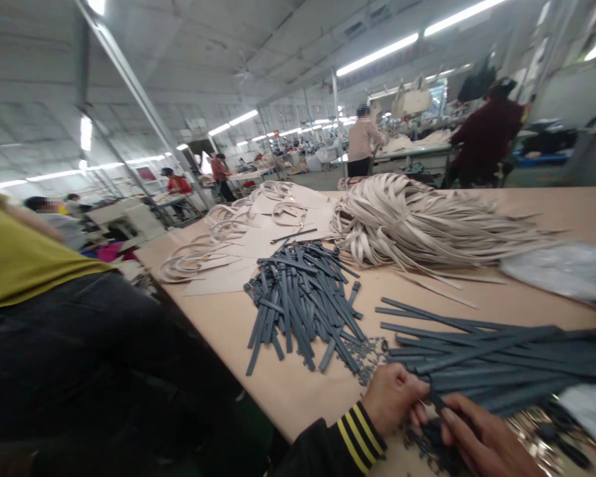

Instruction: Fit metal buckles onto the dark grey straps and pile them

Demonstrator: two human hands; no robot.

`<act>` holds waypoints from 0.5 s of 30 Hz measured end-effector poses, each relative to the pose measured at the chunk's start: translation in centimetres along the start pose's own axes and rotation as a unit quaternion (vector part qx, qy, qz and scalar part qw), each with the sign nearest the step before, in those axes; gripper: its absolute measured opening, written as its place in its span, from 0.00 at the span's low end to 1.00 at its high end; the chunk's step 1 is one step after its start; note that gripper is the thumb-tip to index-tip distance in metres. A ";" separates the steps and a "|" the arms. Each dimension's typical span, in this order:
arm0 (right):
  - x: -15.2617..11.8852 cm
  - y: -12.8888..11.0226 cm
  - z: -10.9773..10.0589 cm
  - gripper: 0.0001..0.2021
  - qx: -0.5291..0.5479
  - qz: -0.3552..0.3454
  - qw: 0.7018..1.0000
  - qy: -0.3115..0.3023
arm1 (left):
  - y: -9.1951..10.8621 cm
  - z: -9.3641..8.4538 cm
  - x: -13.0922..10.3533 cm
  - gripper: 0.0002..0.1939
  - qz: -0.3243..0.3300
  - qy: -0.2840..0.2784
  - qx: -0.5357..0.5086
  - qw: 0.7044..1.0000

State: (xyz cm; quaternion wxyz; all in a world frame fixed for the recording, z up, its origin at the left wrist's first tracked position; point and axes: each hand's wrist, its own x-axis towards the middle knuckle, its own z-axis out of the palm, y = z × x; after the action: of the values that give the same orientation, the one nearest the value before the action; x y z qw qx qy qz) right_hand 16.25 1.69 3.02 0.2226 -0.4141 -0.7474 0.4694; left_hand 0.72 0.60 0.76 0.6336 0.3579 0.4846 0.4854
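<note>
Low on the right, my left hand (395, 399) is closed in a pinch at one end of a dark strap (436, 400). My right hand (484, 434) grips the same strap a little further along, thumb on top. What lies between my left fingertips is too small to make out. Just beyond the hands are long dark straps (481, 358) in a loose stack. Small dark metal pieces (370, 358) are scattered by my left hand, and more lie below the hands. Further left is a heap of shorter dark straps (298, 301), some with fittings at their ends.
A thick bundle of beige straps (407, 222) lies across the back of the table (273, 391). Looped beige strips (189, 258) rest at the left edge. A clear plastic bag (561, 268) and gold-coloured hardware (531, 437) sit right. A person in yellow (34, 258) stands close left.
</note>
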 end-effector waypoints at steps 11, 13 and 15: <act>0.1 -0.4 -0.2 0.13 -0.027 0.007 0.996 0.086 | 0.5 -0.6 -0.2 0.15 -0.020 -0.037 -0.048 0.998; 0.1 -0.3 -0.1 0.12 -0.035 0.001 0.996 0.087 | 0.6 -0.4 -0.2 0.15 -0.005 -0.025 -0.001 1.000; 0.1 -0.1 0.0 0.12 -0.057 -0.004 0.994 0.088 | 0.8 -0.1 -0.3 0.13 0.013 -0.018 0.047 0.999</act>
State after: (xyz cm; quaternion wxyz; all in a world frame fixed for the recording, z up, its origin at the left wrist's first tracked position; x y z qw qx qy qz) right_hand 16.16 1.76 3.07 0.2659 -0.4628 -0.7520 0.3867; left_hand 0.40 0.51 1.58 0.6185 0.4022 0.4904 0.4640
